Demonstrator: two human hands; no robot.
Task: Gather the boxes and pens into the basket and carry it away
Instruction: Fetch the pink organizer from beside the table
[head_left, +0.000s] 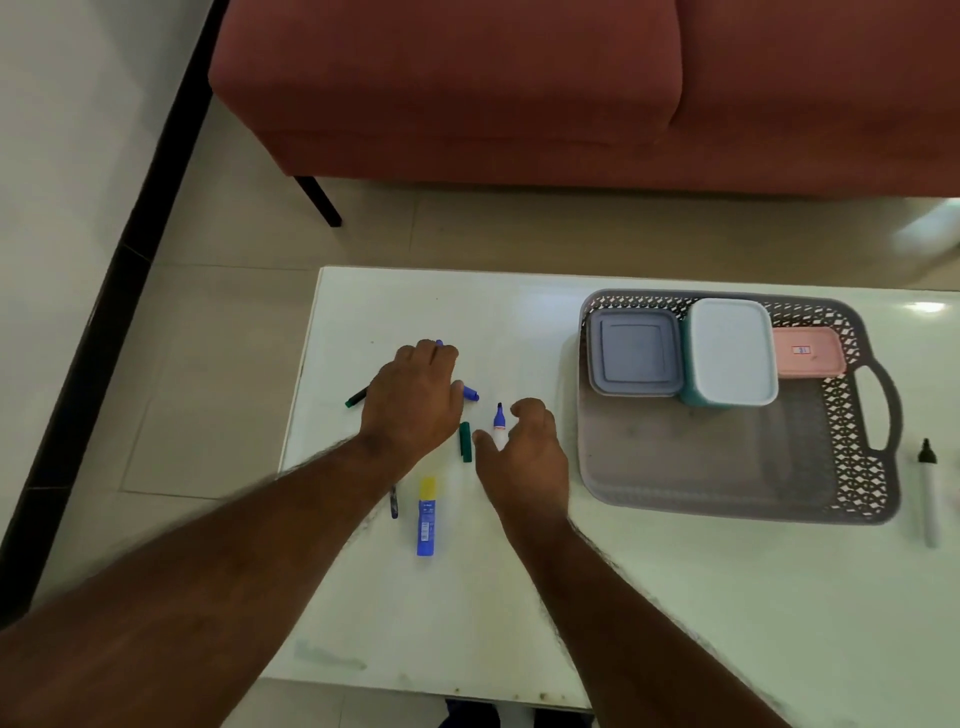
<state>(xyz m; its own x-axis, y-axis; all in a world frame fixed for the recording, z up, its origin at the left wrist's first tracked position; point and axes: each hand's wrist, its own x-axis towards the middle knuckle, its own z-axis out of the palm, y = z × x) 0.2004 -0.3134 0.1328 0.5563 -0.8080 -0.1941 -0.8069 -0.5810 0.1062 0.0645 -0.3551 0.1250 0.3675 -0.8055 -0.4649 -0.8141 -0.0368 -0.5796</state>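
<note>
Desk: a white glossy desk (675, 597) carries everything; a red upholstered sofa (519, 88) stands behind it.
Basket: a grey perforated plastic basket with handle (862, 415) sits at the desk's right, holding three boxes side by side along its far wall: a grey square lidded box (635, 353), a teal box with white lid (730, 351), a flat pink box (808, 352).
Left hand: the left hand (413, 400) lies palm down over a blue-capped marker (470, 392) and a green-capped marker (356, 398); fingers curled over them, whether it grips them I cannot tell.
Right hand: the right hand (524, 449) hovers with fingers and thumb spread wide around a white marker with blue tip (499, 421), holding nothing.
Loose items: a green cap (465, 441) between the hands; a blue glue stick with yellow cap (426, 517) and a dark pen (394, 501) nearer the person.
Far right: a white marker with black cap (928, 491) lies just beside the basket.
</note>
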